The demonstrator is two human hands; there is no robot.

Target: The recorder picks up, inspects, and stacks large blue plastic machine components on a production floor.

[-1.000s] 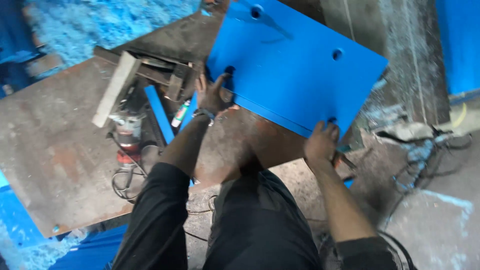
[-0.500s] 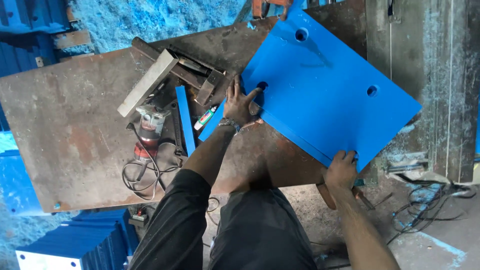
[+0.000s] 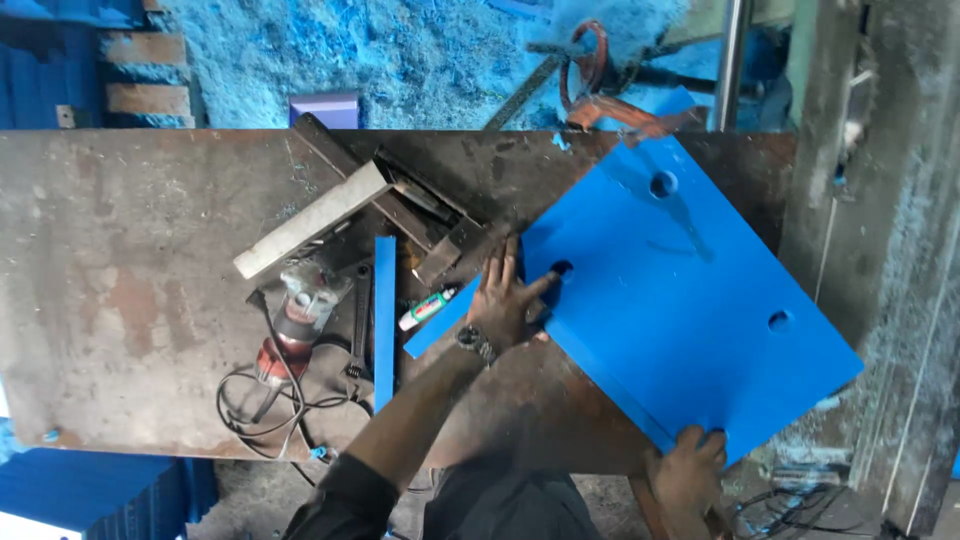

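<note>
in the head view, compared with half a second before, the blue panel [image 3: 680,300] is seen lower and flatter on the rusty metal table [image 3: 130,260], with more of the table top shown; both hands are kept at the same edge as before. the left hand [image 3: 505,300] is laid flat with fingers spread on the panel's near corner, beside one hole. the right hand [image 3: 690,465] is curled over the panel's lower edge, pinching it. one panel is counted, with four holes visible. one angle grinder [image 3: 295,320] with a coiled cord, one blue strip [image 3: 384,305], one marker [image 3: 428,308], one pale bar [image 3: 310,220] and one wristwatch [image 3: 474,342] are counted. the table is worn and brown; the wall [image 3: 400,50] behind is spattered blue.
</note>
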